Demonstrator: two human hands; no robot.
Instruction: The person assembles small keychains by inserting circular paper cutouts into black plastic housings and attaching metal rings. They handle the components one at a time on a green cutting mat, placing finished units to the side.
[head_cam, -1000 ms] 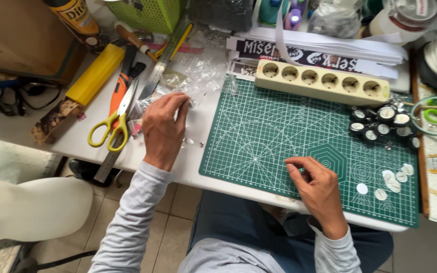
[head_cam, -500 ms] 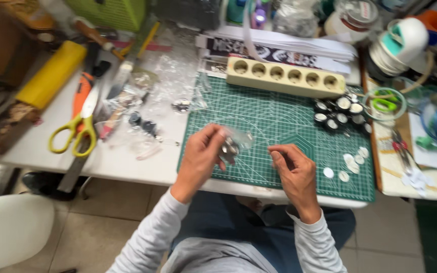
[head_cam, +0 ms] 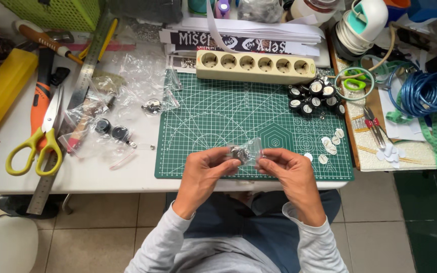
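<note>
Bright, even light over my desk; soft shadows, faint glare on plastic bags (head_cam: 127, 81); sharp focus, slight edge distortion.

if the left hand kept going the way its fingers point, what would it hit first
The left hand points right, across the small clear packet, so it would probably first meet the right hand gripping the packet's other side.

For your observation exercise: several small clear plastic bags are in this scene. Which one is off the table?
The small clear bag pinched between the left hand and right hand, above the green cutting mat; the other bags lie on the white table.
</note>
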